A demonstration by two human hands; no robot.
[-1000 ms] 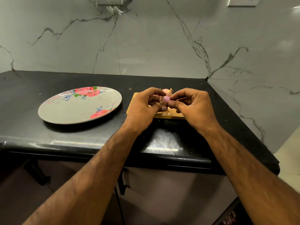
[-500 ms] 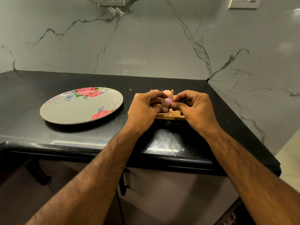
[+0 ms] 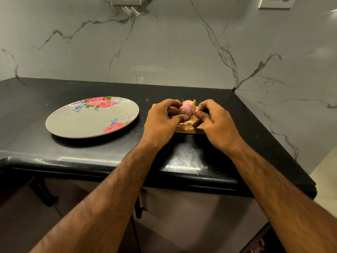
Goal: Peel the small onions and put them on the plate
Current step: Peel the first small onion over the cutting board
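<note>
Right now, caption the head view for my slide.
Left hand grips a small onion above the board, right hand close beside it; floral plate alongside.

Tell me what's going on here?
A person is peeling a small onion above a wooden board on a black counter. The left hand grips it. The right hand, fingers curled, sits at its right side; whether it pinches skin is unclear. A second onion lies behind on the board, with bits of skin in front. The plate to the left holds no onions yet.
</note>
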